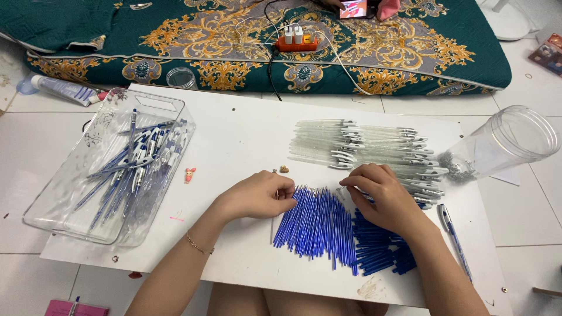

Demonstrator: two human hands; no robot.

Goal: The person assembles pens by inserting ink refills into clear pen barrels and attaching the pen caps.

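Head view: my left hand and right hand rest on the blue refills fanned near me on the white board, fingertips pinching single refills; empty pen barrels lie far right.

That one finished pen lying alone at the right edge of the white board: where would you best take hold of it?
Probably mid-barrel, from above. The pen lies flat, pointing toward and away from the person, clear of the blue refills, so fingers can pinch across its narrow width.
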